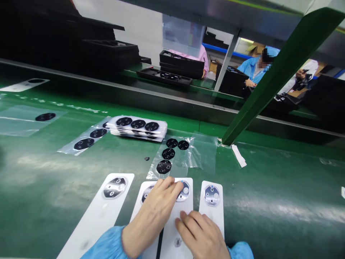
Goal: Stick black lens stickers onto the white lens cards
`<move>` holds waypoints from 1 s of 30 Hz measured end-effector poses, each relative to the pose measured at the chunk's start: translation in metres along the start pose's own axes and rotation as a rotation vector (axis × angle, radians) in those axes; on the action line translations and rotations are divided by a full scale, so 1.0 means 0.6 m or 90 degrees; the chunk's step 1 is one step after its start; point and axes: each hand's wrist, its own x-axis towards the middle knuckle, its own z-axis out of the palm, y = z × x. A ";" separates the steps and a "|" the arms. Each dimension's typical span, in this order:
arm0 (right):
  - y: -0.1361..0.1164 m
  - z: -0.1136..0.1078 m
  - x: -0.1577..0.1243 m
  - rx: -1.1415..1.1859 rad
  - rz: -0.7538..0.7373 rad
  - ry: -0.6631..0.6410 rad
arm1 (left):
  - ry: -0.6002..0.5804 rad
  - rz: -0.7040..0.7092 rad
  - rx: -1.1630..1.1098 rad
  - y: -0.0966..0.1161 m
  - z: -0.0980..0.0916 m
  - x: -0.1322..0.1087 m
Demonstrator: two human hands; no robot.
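Several long white panels lie side by side on the green bench, each with a shiny octagonal disc near its far end. My left hand (159, 201) reaches over the middle white panel (169, 235), fingers bent together at the edge of its shiny disc (184, 191); the thumb and anything pinched are hidden. A small blue tab (182, 182) shows at the rim of that disc. My right hand (203, 233) rests lower on the same panel, fingers slightly bent and apart, holding nothing visible. It partly covers the right-hand panel (211, 214). Another panel (104, 212) lies to the left.
Beyond my hands lie clear film with black octagonal discs (168, 154) and a stack of white sheets (138, 127) bearing more. A green post (272, 82) slants up at the right, near a white strip (239, 156). Behind the bench, co-workers sit among black trays (181, 66).
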 end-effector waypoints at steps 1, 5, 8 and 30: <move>0.000 0.001 -0.001 0.000 -0.005 -0.005 | -0.004 0.007 0.011 0.000 0.001 0.001; 0.001 -0.001 0.001 0.001 -0.007 -0.010 | -0.011 0.042 0.040 0.000 0.007 0.003; 0.002 -0.004 0.002 0.007 -0.004 -0.021 | -0.019 0.018 -0.037 -0.009 0.010 0.007; 0.005 -0.010 0.000 0.007 -0.032 -0.067 | -0.046 0.055 -0.157 -0.032 0.005 0.056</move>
